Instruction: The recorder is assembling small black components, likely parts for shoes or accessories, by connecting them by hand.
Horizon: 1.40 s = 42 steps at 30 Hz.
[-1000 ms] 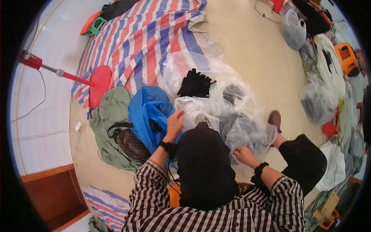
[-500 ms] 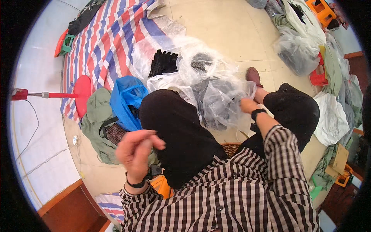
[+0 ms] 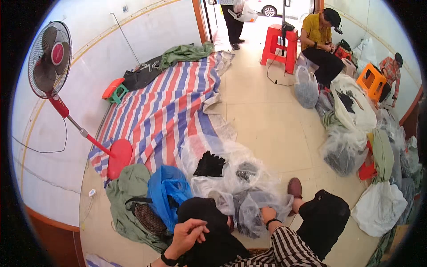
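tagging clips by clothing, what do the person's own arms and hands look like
Both forearms wear long sleeves in a black-and-white check. Each wrist carries a black band: one on the left hand, one on the right hand. Both hands are bare, no gloves.

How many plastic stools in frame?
3. Tall red stool by the doorway, orange stool at right among the bags, low red-and-green stool by the left wall. Others may be hidden behind bags or seated people.

Beige tiled floor (image 3: 267,120) under striped tarp (image 3: 169,107), clear plastic bags (image 3: 240,187), red fan base (image 3: 119,156).
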Tool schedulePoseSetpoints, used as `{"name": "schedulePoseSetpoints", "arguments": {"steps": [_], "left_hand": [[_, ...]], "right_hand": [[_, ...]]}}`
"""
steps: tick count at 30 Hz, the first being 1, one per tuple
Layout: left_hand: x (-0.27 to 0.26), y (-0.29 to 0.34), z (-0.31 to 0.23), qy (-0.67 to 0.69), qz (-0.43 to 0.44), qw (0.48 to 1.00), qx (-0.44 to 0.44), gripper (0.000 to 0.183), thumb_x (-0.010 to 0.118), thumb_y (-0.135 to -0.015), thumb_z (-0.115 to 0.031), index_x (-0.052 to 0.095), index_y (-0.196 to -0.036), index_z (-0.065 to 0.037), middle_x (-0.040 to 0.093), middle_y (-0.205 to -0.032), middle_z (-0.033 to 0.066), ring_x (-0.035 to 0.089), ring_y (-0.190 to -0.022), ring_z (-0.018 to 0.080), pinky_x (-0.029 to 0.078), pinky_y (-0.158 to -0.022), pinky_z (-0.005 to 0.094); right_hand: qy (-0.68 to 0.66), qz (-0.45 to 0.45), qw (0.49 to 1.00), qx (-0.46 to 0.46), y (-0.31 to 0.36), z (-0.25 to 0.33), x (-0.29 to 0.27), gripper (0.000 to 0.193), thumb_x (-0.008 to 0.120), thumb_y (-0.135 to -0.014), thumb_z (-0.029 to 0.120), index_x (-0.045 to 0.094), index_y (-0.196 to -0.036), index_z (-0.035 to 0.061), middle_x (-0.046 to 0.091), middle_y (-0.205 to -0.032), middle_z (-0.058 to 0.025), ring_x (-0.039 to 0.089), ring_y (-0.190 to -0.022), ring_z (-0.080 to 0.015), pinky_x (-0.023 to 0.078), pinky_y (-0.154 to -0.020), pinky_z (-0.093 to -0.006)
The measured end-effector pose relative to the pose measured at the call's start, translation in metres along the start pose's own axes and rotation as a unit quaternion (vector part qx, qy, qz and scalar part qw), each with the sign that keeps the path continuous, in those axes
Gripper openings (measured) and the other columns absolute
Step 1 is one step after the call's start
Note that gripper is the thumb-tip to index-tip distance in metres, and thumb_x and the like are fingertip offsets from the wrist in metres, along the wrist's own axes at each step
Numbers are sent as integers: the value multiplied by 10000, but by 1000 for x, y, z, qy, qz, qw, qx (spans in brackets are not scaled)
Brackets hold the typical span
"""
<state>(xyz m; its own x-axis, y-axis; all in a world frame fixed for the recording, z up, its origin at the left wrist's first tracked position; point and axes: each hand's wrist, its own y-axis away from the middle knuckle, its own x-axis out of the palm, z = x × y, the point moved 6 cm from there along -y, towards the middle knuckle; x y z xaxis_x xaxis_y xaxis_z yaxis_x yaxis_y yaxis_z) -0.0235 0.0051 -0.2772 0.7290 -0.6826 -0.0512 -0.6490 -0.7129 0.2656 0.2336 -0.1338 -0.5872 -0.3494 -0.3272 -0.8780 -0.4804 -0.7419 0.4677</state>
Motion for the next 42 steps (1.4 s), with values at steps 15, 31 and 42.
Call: {"name": "schedulePoseSetpoints", "arguments": {"steps": [15, 31, 42], "left_hand": [[17, -18, -30, -13, 47, 998, 31, 177, 494, -859, 9, 576, -1016, -1, 628, -784, 52, 544, -544, 67, 409, -455, 172], [15, -16, -11, -49, 50, 997, 27, 172, 514, -854, -18, 582, -1006, 24, 639, -820, 69, 565, -600, 74, 445, -502, 196], [14, -11, -4, -22, 70, 995, 67, 173, 506, -864, -67, 571, -1006, 7, 631, -802, 54, 563, -613, 73, 438, -519, 186]], "right_hand": [[13, 57, 995, 85, -21, -34, 52, 152, 544, -788, 121, 662, -843, 44, 650, -820, -160, 640, -762, -285, 516, -639, -380], [-10, 35, 988, -153, -21, 12, -8, 245, 481, -777, 184, 639, -905, 48, 635, -923, -175, 613, -863, -346, 492, -698, -428], [82, 110, 962, -238, 20, 31, -103, 223, 541, -705, 122, 633, -878, 17, 633, -863, -199, 614, -798, -353, 492, -644, -439]]}}
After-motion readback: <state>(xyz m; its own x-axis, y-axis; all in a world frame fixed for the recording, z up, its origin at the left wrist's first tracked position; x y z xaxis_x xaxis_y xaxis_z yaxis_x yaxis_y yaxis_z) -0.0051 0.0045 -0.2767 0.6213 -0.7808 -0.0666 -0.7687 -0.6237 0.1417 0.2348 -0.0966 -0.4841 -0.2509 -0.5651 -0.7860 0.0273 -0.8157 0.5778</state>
